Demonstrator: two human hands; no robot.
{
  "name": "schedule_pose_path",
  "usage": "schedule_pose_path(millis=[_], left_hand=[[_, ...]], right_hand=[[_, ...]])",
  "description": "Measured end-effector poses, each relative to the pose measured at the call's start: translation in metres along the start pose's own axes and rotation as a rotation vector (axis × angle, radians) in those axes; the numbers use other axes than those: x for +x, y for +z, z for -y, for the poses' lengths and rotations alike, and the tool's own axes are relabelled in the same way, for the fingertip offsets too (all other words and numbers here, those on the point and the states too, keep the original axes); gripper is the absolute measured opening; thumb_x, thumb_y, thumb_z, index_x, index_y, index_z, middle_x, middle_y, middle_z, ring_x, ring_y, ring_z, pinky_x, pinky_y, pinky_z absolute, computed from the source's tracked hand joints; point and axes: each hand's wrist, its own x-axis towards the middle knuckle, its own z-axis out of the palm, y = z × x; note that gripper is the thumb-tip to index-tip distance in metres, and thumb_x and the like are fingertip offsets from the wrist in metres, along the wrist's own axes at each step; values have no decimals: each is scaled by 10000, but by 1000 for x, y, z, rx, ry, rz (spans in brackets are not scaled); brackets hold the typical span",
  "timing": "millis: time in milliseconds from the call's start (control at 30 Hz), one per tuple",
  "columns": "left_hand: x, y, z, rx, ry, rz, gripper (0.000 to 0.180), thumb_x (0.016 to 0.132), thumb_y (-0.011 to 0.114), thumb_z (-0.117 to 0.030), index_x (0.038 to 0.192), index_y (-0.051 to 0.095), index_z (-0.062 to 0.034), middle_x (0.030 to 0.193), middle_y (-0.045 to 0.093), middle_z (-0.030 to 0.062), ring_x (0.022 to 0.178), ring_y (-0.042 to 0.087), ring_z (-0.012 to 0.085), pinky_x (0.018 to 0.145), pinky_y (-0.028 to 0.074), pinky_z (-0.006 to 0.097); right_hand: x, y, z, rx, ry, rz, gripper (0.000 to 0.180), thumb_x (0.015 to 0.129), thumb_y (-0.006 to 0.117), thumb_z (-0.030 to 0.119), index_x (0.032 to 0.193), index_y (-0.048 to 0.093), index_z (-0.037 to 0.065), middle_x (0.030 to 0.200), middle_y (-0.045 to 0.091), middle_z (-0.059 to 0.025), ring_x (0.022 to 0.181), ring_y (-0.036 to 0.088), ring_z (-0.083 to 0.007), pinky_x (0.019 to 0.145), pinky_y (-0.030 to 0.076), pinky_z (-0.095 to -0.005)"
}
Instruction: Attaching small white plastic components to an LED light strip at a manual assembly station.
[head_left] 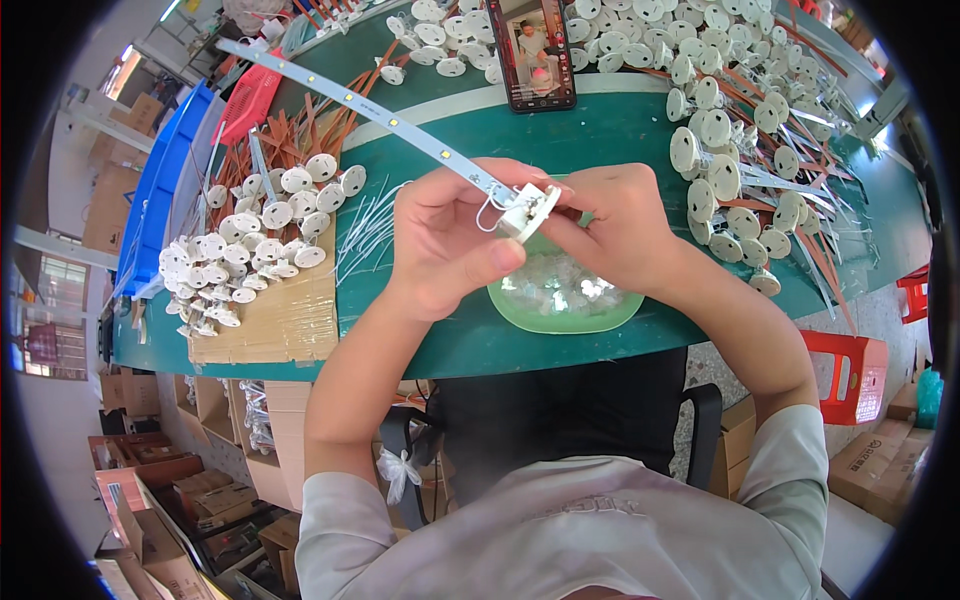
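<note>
Grey sleeves and both forearms come up from the near side, meeting over the near edge of the green worktop (620,130).

Going left to right: blue bins (165,185) run along the far left edge, then a sheet of cardboard (285,310) at the near left corner carries a heap of round white discs (250,245) on orange leads. Loose white wires (365,235) lie just beside it.

Then the action. The left hand (445,245) is curled shut, thumb and fingers pinching the end of a long white LED strip (350,100) that runs off toward the far left corner. The right hand (620,225) is closed too, fingertips pinching a small white connector piece (530,208) right where the strip ends, with a thin wire loop hanging off it. Both sit above a green dish (565,310) of small clear parts at the near edge.

Looks to me like the joining step: the connector is being fitted onto the strip's end. I can't tell whether it's fully seated. I'd guess the next move needs a straight, steady push without bending the strip.

Past that, a phone (530,50) stands at the far edge, and another big pile of white discs (730,150) fills the right side.
</note>
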Motion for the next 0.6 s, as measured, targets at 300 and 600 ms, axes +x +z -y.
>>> schedule_pose_path(millis=[300, 600], left_hand=[[-2, -5, 3, 91, 7, -39, 558, 858, 788, -250, 1287, 597, 49, 1182, 680, 246, 1185, 624, 348, 1061, 464, 477], [-3, 3, -2, 22, 14, -49, 576, 843, 788, -256, 1307, 589, 21, 1188, 687, 242, 1181, 607, 360, 1027, 467, 491]], right_hand=[[3, -6, 6, 192, 253, 127, 152, 861, 745, 50, 1007, 789, 56, 760, 740, -110, 641, 702, -154, 597, 533, -268], [0, 4, 11, 402, 375, 96, 196, 896, 674, -18, 1069, 761, 15, 870, 770, -112, 777, 751, -150, 689, 578, -274]])
